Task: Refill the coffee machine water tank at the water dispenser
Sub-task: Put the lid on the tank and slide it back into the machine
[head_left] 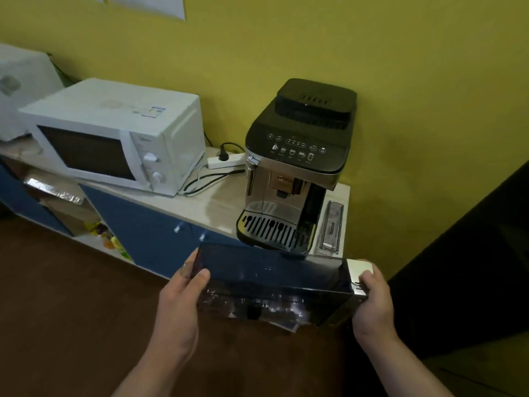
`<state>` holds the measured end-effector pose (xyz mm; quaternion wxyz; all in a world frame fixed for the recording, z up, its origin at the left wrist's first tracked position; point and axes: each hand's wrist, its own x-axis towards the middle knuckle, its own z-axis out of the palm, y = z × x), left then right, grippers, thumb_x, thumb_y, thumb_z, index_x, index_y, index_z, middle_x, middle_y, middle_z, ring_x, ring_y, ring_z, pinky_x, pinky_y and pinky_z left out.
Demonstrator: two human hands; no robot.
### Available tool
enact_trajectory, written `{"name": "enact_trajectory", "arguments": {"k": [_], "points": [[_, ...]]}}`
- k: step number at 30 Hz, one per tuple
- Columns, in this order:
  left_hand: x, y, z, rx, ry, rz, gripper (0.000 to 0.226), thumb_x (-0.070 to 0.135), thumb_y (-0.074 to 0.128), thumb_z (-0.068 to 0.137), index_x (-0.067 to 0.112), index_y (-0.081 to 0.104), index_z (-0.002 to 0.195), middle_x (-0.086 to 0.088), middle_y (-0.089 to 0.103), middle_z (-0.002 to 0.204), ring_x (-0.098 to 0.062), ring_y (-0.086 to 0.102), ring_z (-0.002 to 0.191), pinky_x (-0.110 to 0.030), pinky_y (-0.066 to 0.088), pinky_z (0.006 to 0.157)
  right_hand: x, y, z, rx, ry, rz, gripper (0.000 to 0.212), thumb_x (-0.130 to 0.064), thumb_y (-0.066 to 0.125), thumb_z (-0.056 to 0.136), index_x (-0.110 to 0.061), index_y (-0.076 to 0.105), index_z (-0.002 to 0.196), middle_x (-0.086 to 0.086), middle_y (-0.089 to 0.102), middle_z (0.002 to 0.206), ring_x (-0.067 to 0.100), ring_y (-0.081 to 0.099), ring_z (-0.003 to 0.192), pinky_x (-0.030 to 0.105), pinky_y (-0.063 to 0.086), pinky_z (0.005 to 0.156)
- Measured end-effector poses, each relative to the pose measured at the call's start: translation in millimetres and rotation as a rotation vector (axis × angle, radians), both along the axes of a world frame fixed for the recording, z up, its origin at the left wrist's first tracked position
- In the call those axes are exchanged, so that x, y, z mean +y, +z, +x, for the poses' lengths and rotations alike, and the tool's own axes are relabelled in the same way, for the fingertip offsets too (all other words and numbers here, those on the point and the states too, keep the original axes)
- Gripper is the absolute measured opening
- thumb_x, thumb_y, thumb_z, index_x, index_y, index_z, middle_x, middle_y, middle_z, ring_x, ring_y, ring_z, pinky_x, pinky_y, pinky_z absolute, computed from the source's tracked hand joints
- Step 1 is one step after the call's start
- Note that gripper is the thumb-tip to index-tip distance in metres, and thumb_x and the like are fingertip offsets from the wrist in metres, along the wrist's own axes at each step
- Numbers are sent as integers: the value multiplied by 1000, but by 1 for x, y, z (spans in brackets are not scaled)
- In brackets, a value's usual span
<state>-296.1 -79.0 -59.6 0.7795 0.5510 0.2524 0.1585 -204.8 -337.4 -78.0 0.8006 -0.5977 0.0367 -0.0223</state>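
Note:
I hold the dark, see-through water tank (274,285) level in front of me, below the counter's edge. My left hand (183,293) grips its left end, thumb on the rim. Its silver right end sits in my right hand (372,302). The black and silver coffee machine (294,167) stands on the counter just beyond the tank, with a dark empty slot along its right side. Whether water is in the tank I cannot tell. No water dispenser is in view.
A clear lid-like part (332,224) lies on the counter (200,204) right of the machine. A white microwave (114,138) stands at the left, with a power strip (226,161) and cables between. Blue cabinet doors (148,233) are below. A dark panel (472,253) rises at the right.

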Motion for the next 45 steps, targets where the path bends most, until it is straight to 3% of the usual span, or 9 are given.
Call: {"name": "enact_trajectory", "arguments": {"k": [4,8,14,18,22,24,33,43,45], "points": [[21,-6,35,30,-91,-44,34,0,47,99,22,67,115,5,79,100,-7,72,95,-17,56,71,13,2,17,10,-86,-34,26,-20,39,86,-11,64,86,16,62,81,27,58,74,37,46,65],[35,-14,74,43,-213,39,60,-14,57,86,18,51,136,0,65,122,-18,62,112,-32,48,88,22,-5,42,-4,-134,-76,27,-22,41,80,-11,65,84,18,62,81,34,56,77,42,44,69],[48,-28,136,73,-302,149,85,-27,62,75,21,40,141,4,56,124,-12,58,108,-25,49,80,31,-11,87,-71,-200,-128,24,-13,40,79,-5,62,82,5,62,72,16,57,68,22,45,55],[62,-47,175,83,-370,191,86,-26,70,69,18,50,141,-5,61,134,-26,57,124,-45,53,94,34,-14,115,-84,-205,-119,21,-8,40,83,-7,61,81,5,59,72,9,56,63,18,46,53],[68,-53,197,97,-386,146,79,-30,62,70,21,58,129,-5,67,122,-23,63,114,-32,59,80,36,-29,133,-64,-199,-128,21,-22,45,77,-12,63,82,14,58,76,28,52,72,35,43,65],[68,-54,205,83,-395,119,76,-31,59,69,19,59,127,-12,68,119,-31,62,115,-41,55,86,38,-32,138,-50,-199,-128,21,-24,46,76,-10,61,80,18,53,75,31,48,71,39,41,65],[80,-52,229,40,-409,77,80,-13,66,51,18,59,125,-19,62,126,-37,59,120,-60,52,86,50,-26,158,-94,-217,-126,22,-9,39,77,-13,61,75,0,57,65,19,50,63,21,43,51],[79,-46,239,48,-439,156,63,-9,66,49,30,70,99,-12,71,101,-36,65,103,-49,57,75,47,-31,166,-27,-74,-60,25,-16,42,79,-9,61,93,0,66,74,15,61,68,23,51,56],[82,-49,239,49,-436,159,67,-13,67,52,23,67,108,-16,69,108,-38,63,108,-55,56,79,35,-33,168,-6,17,-81,27,-30,50,81,-11,63,96,10,65,85,24,61,78,31,52,65]]}}
